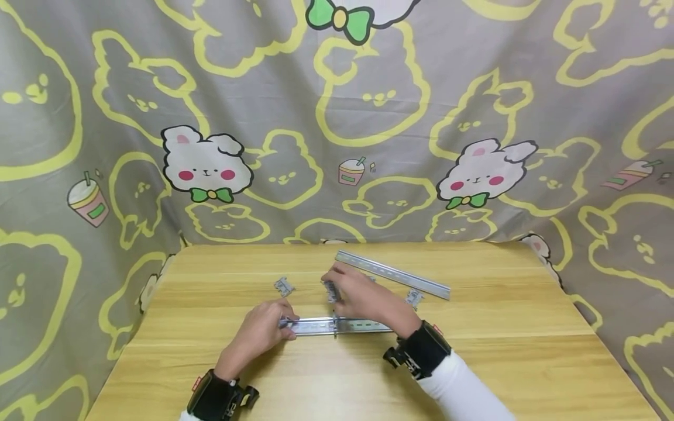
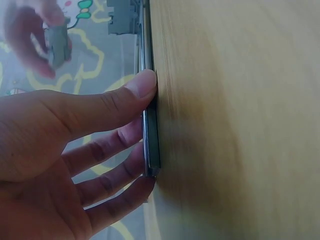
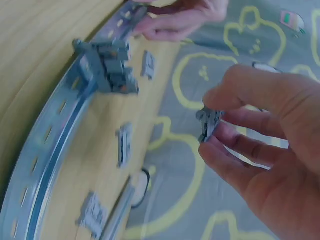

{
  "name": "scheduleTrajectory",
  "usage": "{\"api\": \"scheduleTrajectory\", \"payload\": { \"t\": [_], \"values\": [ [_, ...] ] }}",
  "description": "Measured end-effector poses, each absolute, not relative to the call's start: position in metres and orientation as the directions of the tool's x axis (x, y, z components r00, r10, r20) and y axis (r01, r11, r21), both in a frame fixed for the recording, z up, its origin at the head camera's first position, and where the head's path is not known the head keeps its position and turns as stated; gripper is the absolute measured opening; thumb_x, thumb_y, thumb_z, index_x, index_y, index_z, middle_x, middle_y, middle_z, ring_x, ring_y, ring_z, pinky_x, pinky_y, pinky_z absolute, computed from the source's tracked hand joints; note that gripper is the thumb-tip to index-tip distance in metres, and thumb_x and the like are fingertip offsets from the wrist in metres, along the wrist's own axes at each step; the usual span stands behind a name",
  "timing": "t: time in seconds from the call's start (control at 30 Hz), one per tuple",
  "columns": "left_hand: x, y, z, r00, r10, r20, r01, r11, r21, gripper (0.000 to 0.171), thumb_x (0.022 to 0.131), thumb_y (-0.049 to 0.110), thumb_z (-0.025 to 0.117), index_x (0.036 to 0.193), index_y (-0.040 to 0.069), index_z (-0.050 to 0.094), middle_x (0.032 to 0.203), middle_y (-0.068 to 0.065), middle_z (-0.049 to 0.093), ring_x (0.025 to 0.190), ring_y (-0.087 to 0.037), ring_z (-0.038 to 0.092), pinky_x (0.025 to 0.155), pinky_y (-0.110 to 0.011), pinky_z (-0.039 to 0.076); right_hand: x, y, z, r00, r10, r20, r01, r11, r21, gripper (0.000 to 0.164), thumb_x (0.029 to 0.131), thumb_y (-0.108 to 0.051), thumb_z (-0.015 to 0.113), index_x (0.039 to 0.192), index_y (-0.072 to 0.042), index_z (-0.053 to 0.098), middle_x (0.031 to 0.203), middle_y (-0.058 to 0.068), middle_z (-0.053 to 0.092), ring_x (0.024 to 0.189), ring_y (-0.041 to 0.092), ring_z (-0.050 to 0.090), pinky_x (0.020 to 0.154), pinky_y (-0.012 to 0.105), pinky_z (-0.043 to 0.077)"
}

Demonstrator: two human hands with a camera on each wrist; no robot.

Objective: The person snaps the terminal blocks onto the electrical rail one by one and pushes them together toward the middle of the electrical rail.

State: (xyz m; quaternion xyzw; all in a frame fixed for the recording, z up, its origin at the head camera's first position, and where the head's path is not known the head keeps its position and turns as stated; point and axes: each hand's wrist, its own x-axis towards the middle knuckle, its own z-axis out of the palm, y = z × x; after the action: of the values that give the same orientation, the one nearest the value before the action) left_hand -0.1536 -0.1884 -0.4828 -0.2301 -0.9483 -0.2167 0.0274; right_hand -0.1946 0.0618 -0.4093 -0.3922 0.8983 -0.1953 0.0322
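Note:
A slotted metal DIN rail lies crosswise near the middle of the table. My left hand grips its left end, thumb on one edge and fingers along the other in the left wrist view. Upright on the rail sits one grey terminal block. Just behind the rail, my right hand pinches another grey terminal block between thumb and fingertips, apart from the rail. In the head view, that hand and forearm cover part of the rail's right side.
A second DIN rail lies slanted at the back right. Loose terminal blocks lie behind the first rail: one at the left, one at the right, another mostly hidden by the right hand in the head view. A patterned curtain encloses the table.

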Motion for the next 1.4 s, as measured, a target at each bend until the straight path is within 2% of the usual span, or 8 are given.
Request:
{"api": "scheduleTrajectory", "payload": {
  "t": [0.1, 0.33, 0.5, 0.63, 0.93, 1.17, 1.4],
  "values": [
    [-0.154, -0.189, -0.483, -0.894, 0.422, 0.15, 0.445, 0.802, 0.397, 0.032, 0.063, 0.02, 0.088, 0.092, 0.011, 0.08, 0.094, 0.002, 0.07, 0.081, -0.02, 0.066, 0.07, -0.04, 0.057, -0.19, 0.081, -0.408, -0.703, -0.703, 0.105, -0.671, 0.608, -0.424, 0.055, 0.08, -0.009, 0.07, 0.133, -0.004, 0.057, 0.115, 0.003, 0.053, 0.094, 0.018, 0.054, 0.072, 0.028, 0.053],
    [-0.158, -0.19, -0.483, -0.902, 0.405, 0.148, 0.43, 0.813, 0.393, 0.032, 0.063, 0.02, 0.088, 0.093, 0.012, 0.08, 0.093, 0.004, 0.07, 0.082, -0.019, 0.066, 0.071, -0.038, 0.057, -0.182, 0.123, -0.415, -0.755, -0.643, 0.127, -0.614, 0.626, -0.481, 0.052, 0.077, -0.009, 0.073, 0.127, -0.01, 0.059, 0.123, 0.001, 0.057, 0.11, 0.018, 0.057, 0.089, 0.035, 0.054],
    [-0.159, -0.188, -0.484, -0.898, 0.416, 0.143, 0.437, 0.807, 0.398, 0.031, 0.064, 0.02, 0.088, 0.094, 0.013, 0.08, 0.093, 0.005, 0.068, 0.082, -0.02, 0.065, 0.069, -0.037, 0.056, -0.175, 0.154, -0.427, -0.783, -0.607, 0.139, -0.546, 0.562, -0.621, 0.05, 0.077, 0.0, 0.071, 0.125, -0.007, 0.058, 0.126, 0.009, 0.056, 0.114, 0.024, 0.057, 0.095, 0.041, 0.052],
    [-0.16, -0.188, -0.484, -0.896, 0.419, 0.15, 0.442, 0.801, 0.403, 0.031, 0.064, 0.02, 0.088, 0.093, 0.012, 0.081, 0.092, 0.004, 0.068, 0.081, -0.02, 0.065, 0.068, -0.037, 0.056, -0.172, 0.176, -0.436, -0.809, -0.569, 0.147, -0.495, 0.525, -0.692, 0.049, 0.076, 0.007, 0.072, 0.121, -0.005, 0.057, 0.121, 0.013, 0.059, 0.112, 0.028, 0.058, 0.095, 0.046, 0.051],
    [-0.159, -0.188, -0.485, -0.892, 0.426, 0.15, 0.448, 0.792, 0.414, 0.032, 0.065, 0.021, 0.088, 0.094, 0.011, 0.08, 0.092, 0.004, 0.068, 0.08, -0.02, 0.065, 0.066, -0.036, 0.056, -0.168, 0.213, -0.449, -0.859, -0.476, 0.186, -0.446, 0.521, -0.727, 0.051, 0.073, 0.013, 0.071, 0.12, -0.002, 0.058, 0.117, 0.015, 0.062, 0.109, 0.03, 0.06, 0.093, 0.04, 0.053],
    [-0.157, -0.188, -0.485, -0.898, 0.414, 0.152, 0.438, 0.799, 0.412, 0.031, 0.064, 0.02, 0.088, 0.093, 0.011, 0.08, 0.093, 0.002, 0.069, 0.081, -0.021, 0.065, 0.068, -0.037, 0.056, -0.167, 0.224, -0.462, -0.843, -0.499, 0.2, -0.47, 0.502, -0.726, 0.051, 0.069, 0.015, 0.072, 0.118, 0.008, 0.06, 0.115, 0.021, 0.063, 0.106, 0.034, 0.062, 0.091, 0.044, 0.053],
    [-0.156, -0.188, -0.485, -0.899, 0.414, 0.143, 0.434, 0.8, 0.414, 0.032, 0.064, 0.02, 0.088, 0.094, 0.011, 0.08, 0.093, 0.003, 0.069, 0.08, -0.021, 0.065, 0.067, -0.037, 0.056, -0.167, 0.222, -0.472, -0.847, -0.51, 0.15, -0.447, 0.532, -0.719, 0.052, 0.065, 0.012, 0.078, 0.114, 0.008, 0.06, 0.115, 0.021, 0.063, 0.107, 0.034, 0.063, 0.092, 0.044, 0.053]
  ]
}}
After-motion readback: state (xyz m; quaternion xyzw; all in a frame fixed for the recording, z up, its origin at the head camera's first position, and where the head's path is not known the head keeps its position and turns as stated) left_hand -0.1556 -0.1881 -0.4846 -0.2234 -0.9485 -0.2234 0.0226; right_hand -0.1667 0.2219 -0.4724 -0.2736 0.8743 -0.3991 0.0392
